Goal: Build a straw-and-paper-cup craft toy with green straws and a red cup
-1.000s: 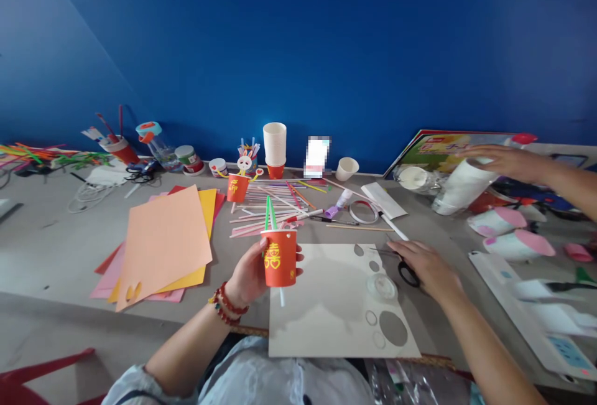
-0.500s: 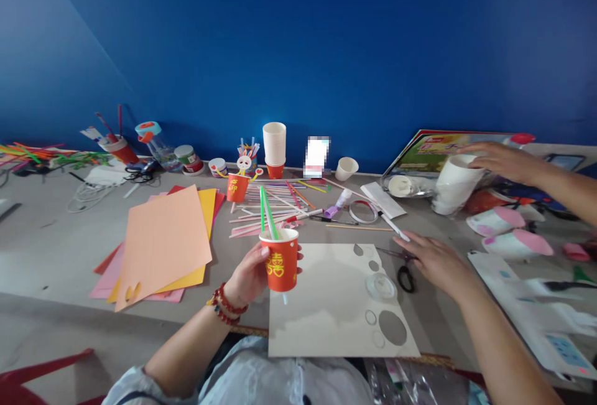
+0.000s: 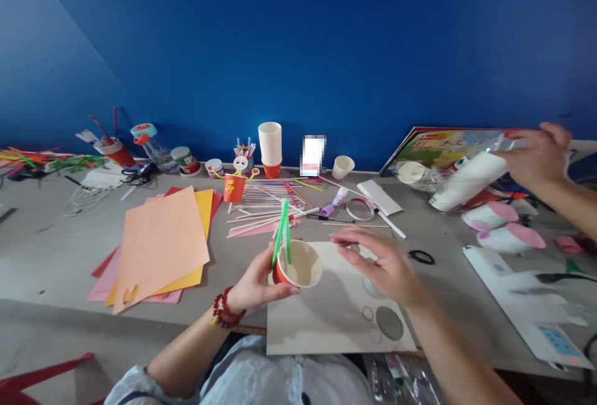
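Note:
My left hand [image 3: 254, 283] is closed around a red paper cup [image 3: 308, 265], tilted so that its pale inside shows. Green and white straws [image 3: 280, 234] stick up from the cup's left side. To its right, my right hand [image 3: 380, 262] hovers with fingers stretched out and nothing visible in them. Beneath both hands lies a white board [image 3: 317, 330] with holes cut in it. My right hand partly hides a clear roll of tape [image 3: 373, 283] on the board. Black-handled scissors [image 3: 421, 257] show only their handle beside my right forearm.
Coloured paper sheets [image 3: 163, 243] lie at left. Behind the cup are loose straws [image 3: 261, 206], a rabbit-figure cup [image 3: 234, 187] and stacked paper cups [image 3: 270, 144]. Another person's hand [image 3: 536, 153] grips a bag of white cups [image 3: 466, 181] at right, near a power strip [image 3: 517, 305].
The red cup has tipped, turning its opening into view. My right hand has moved left from the scissors toward the cup. The other person's hand has shifted right and tilted the cup bag.

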### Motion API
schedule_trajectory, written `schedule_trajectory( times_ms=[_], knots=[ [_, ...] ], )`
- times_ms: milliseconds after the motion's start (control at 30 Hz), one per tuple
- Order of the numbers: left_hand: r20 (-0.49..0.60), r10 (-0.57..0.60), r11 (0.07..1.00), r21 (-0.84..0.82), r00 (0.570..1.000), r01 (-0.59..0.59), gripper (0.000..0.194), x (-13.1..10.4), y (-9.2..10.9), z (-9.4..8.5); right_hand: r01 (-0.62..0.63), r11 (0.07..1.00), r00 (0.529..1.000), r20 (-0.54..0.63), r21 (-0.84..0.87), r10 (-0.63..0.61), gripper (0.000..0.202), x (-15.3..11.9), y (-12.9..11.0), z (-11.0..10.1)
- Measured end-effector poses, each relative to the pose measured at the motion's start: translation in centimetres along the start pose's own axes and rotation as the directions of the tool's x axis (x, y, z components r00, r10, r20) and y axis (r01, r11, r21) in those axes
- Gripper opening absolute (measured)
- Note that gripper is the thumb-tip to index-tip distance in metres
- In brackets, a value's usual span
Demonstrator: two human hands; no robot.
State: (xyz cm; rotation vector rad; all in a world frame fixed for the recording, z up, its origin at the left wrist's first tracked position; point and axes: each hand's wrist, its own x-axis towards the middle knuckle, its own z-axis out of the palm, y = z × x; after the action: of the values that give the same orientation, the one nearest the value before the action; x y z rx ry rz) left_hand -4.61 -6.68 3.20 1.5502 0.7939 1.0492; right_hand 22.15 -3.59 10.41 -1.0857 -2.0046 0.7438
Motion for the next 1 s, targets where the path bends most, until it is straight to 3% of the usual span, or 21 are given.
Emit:
schedule_trajectory(
  times_ms=[133,267,400,567,900,1000],
  knots=[
    [-0.032,0.06,0.973,0.225,0.998,-0.051,0.068,0.2,0.5,0.5,0.019,0.994,0.999,0.046,0.105,-0.024,0.018,1.7,-3.3,2.6],
    [-0.119,0.152,0.879,0.471,0.981,-0.08,0.066,0.5,0.6,1.2,-0.058,0.998,0.995,0.079,0.014,0.057,0.039,2.8,-4.6,4.7],
    [-0.156,0.18,0.818,0.573,0.971,-0.06,0.077,0.5,0.3,1.5,-0.091,0.996,0.987,0.13,-0.022,0.093,0.024,3.3,-4.8,5.3],
    [-0.062,0.13,0.847,0.525,0.989,-0.079,0.083,0.5,0.5,1.3,-0.116,0.974,0.977,0.2,0.196,0.076,0.017,3.5,-4.3,3.9],
    [0.014,0.25,0.947,0.207,0.968,-0.247,0.081,0.4,0.2,1.1,-0.311,0.812,0.901,0.425,0.494,0.086,0.027,4.8,-4.0,1.9],
    [0.043,0.249,0.961,0.109,0.967,-0.253,0.081,0.2,0.4,0.9,-0.321,0.783,0.899,0.433,0.533,0.073,0.029,5.3,-4.2,1.2]
  ],
)
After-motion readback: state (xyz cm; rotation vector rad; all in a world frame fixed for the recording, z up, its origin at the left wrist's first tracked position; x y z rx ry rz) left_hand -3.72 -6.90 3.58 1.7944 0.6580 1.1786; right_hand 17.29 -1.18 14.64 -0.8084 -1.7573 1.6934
